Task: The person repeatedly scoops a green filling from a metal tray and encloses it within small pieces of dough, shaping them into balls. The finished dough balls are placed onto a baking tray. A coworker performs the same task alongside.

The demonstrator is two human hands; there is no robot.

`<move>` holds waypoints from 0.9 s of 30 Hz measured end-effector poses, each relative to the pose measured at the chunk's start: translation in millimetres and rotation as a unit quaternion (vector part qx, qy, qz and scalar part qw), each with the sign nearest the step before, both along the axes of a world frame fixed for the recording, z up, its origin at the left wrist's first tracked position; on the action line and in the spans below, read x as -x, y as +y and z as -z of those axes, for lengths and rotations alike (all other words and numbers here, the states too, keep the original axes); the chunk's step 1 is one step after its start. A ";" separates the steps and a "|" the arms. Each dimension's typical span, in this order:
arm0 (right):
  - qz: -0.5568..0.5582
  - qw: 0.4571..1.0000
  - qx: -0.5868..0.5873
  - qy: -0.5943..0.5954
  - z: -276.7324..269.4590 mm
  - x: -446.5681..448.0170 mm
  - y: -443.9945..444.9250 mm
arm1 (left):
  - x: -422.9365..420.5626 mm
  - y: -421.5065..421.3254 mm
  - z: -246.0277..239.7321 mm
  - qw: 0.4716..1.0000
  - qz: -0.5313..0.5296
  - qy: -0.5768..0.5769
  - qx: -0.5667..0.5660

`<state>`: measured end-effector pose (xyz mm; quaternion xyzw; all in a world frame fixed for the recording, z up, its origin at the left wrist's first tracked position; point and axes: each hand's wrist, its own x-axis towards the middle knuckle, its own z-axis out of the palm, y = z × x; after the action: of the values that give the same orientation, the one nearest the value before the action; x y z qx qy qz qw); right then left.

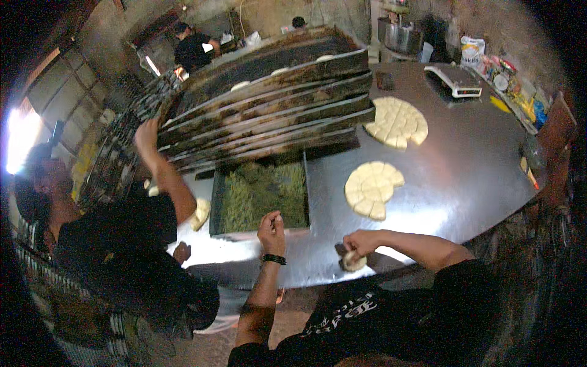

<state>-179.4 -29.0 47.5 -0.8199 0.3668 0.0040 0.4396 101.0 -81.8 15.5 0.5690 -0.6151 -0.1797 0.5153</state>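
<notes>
My left hand (pixel 271 231) is raised at the near edge of a metal tray of green filling (pixel 261 197), fingers curled together; whether it holds anything cannot be told. My right hand (pixel 362 243) grips a small round piece of dough (pixel 354 261) from above, low over the near edge of the metal table (pixel 440 183). Beyond it lies a flat disc of dough cut into pieces (pixel 371 188), part of its edge gone. A second cut disc of dough (pixel 396 120) lies farther back.
A stack of dark baking trays (pixel 275 101) stands behind the filling, dough rounds on top. A co-worker (pixel 124 247) at left has one hand by the stack. A scale (pixel 456 82) and packages (pixel 504 75) line the back right. A mixer bowl (pixel 401 36) stands beyond.
</notes>
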 end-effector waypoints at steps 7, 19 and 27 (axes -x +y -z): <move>-0.107 0.952 0.222 -0.181 -191.2 82.5 -173.8 | 29.5 -64.3 19.0 0.950 -0.085 -0.299 0.003; 0.209 0.745 0.631 0.052 -277.7 126.0 -463.7 | 28.3 -56.6 19.9 0.958 -0.111 -0.263 -0.011; 0.347 0.637 0.678 -0.116 -265.2 202.1 -432.7 | 20.1 -58.0 33.9 0.949 -0.086 -0.295 0.064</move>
<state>-381.5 -461.7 312.8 -0.6937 0.4706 -0.4936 -0.2318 80.9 -139.9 -18.4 0.6132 -0.6989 0.0805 0.3593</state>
